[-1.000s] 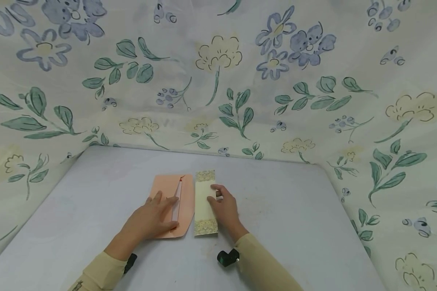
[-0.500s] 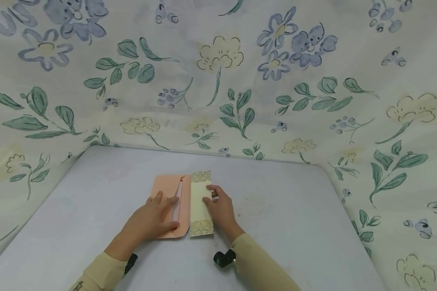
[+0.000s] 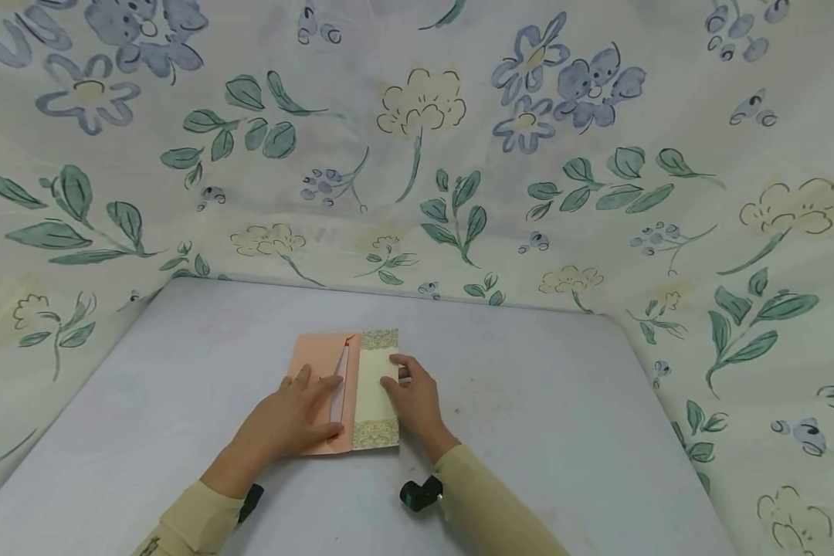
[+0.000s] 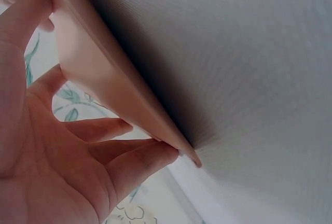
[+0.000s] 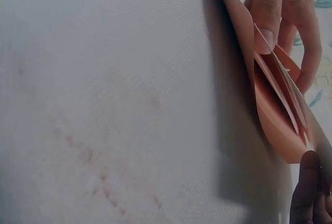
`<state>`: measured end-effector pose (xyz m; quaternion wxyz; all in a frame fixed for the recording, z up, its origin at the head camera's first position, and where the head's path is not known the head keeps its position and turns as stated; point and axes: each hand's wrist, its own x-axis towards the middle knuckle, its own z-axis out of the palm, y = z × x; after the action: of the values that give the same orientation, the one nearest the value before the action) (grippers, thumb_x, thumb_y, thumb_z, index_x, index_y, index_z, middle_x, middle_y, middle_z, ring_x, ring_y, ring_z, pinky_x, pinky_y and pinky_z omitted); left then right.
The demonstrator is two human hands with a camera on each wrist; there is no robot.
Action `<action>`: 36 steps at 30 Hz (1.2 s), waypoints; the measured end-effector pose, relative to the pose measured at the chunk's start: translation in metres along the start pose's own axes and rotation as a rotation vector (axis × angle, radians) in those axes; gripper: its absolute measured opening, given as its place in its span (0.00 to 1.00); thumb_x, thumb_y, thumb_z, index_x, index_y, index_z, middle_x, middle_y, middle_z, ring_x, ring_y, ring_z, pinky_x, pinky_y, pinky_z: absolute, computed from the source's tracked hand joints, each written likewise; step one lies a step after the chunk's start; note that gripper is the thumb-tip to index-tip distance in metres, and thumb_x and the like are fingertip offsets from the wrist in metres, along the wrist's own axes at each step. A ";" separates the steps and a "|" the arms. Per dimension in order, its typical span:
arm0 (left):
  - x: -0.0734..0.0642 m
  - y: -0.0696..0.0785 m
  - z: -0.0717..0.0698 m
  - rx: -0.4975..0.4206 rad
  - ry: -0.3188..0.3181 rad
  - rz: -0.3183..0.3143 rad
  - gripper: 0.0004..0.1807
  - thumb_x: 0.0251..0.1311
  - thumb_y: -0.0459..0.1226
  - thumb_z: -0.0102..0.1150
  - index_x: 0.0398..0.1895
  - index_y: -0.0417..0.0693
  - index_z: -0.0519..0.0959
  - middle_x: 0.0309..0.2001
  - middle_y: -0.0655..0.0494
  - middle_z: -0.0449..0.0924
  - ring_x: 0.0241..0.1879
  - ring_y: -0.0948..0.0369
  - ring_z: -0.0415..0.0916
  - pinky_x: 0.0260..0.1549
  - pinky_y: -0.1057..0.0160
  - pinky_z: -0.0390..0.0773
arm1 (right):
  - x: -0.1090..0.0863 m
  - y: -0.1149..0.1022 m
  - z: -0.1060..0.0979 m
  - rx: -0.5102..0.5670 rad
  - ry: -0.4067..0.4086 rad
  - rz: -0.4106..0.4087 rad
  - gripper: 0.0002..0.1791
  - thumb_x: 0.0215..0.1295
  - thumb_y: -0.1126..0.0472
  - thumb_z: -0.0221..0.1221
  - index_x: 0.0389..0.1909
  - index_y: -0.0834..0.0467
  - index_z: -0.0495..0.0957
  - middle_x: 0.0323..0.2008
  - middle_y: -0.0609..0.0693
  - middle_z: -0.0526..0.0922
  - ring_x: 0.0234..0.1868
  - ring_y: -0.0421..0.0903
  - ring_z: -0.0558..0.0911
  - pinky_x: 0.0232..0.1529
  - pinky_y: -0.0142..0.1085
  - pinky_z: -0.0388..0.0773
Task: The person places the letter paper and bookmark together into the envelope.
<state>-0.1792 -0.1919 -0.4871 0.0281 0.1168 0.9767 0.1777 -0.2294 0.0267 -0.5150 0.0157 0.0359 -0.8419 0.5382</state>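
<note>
A peach paper envelope (image 3: 316,349) with a long slit lies on the white table. My left hand (image 3: 288,413) rests on it, fingers spread, with the index finger and thumb reaching to the slit. In the left wrist view, these fingertips touch the envelope (image 4: 104,60). My right hand (image 3: 418,395) pinches the right edge of a cream card (image 3: 375,386) with floral bands at both ends. The card's left side overlaps the envelope's right edge. In the right wrist view, the envelope (image 5: 241,32) gapes, with pale paper edges inside and my left thumb (image 5: 265,37) at the opening.
Floral cloth (image 3: 417,193) hangs behind and beside the white table (image 3: 542,401). Faint brownish stains (image 5: 98,172) mark the table near the right hand. A black wrist-worn device (image 3: 420,494) sits below the right sleeve.
My right hand has moved left with the card, from just beside the envelope to over its right edge. My left hand has stayed in place on the envelope.
</note>
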 end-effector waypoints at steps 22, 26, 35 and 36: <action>0.000 0.001 -0.001 0.000 -0.010 -0.002 0.43 0.56 0.61 0.69 0.71 0.51 0.73 0.70 0.21 0.59 0.62 0.19 0.62 0.50 0.28 0.73 | -0.001 -0.010 0.013 -0.158 -0.007 -0.029 0.22 0.64 0.61 0.69 0.60 0.57 0.79 0.36 0.49 0.83 0.19 0.35 0.69 0.22 0.29 0.69; 0.001 -0.001 0.000 0.009 -0.002 0.000 0.43 0.55 0.61 0.70 0.71 0.51 0.73 0.70 0.21 0.59 0.62 0.19 0.62 0.50 0.28 0.74 | -0.001 -0.011 0.015 -0.190 -0.010 -0.028 0.22 0.64 0.61 0.69 0.59 0.57 0.80 0.35 0.49 0.82 0.19 0.35 0.69 0.23 0.29 0.69; 0.001 -0.002 0.001 -0.007 -0.013 -0.015 0.43 0.56 0.60 0.69 0.72 0.51 0.72 0.71 0.21 0.57 0.63 0.19 0.60 0.51 0.27 0.72 | -0.003 -0.015 0.019 -0.182 -0.011 -0.033 0.21 0.63 0.61 0.69 0.57 0.58 0.80 0.34 0.49 0.83 0.21 0.35 0.70 0.24 0.29 0.71; 0.001 -0.002 0.000 -0.006 -0.016 -0.018 0.43 0.56 0.60 0.69 0.72 0.51 0.72 0.71 0.21 0.57 0.64 0.20 0.60 0.51 0.27 0.72 | -0.003 -0.016 0.020 -0.176 -0.013 -0.034 0.21 0.63 0.62 0.69 0.57 0.58 0.80 0.34 0.49 0.83 0.21 0.35 0.70 0.24 0.29 0.71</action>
<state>-0.1805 -0.1930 -0.4880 0.0380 0.1093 0.9769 0.1796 -0.2244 0.0023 -0.5093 0.0224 0.0524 -0.8853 0.4615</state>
